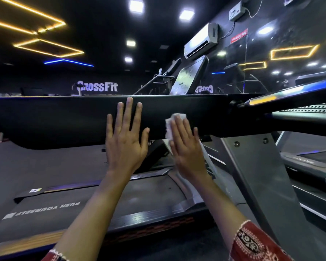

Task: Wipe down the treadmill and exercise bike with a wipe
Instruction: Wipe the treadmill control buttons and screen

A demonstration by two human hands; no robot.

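Dark, spot-lit gym (pixel 45 80). The treadmill's long black matte panel (pixel 64 117) runs sideways beneath both hands. The flat right hand (pixel 186 149) presses a crumpled white wipe (pixel 170 127) onto it; the left hand (pixel 125 140) lies flat alongside, empty

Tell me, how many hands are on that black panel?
2. The left hand lies flat on the panel; the right hand, beside it, presses a wipe against the panel.
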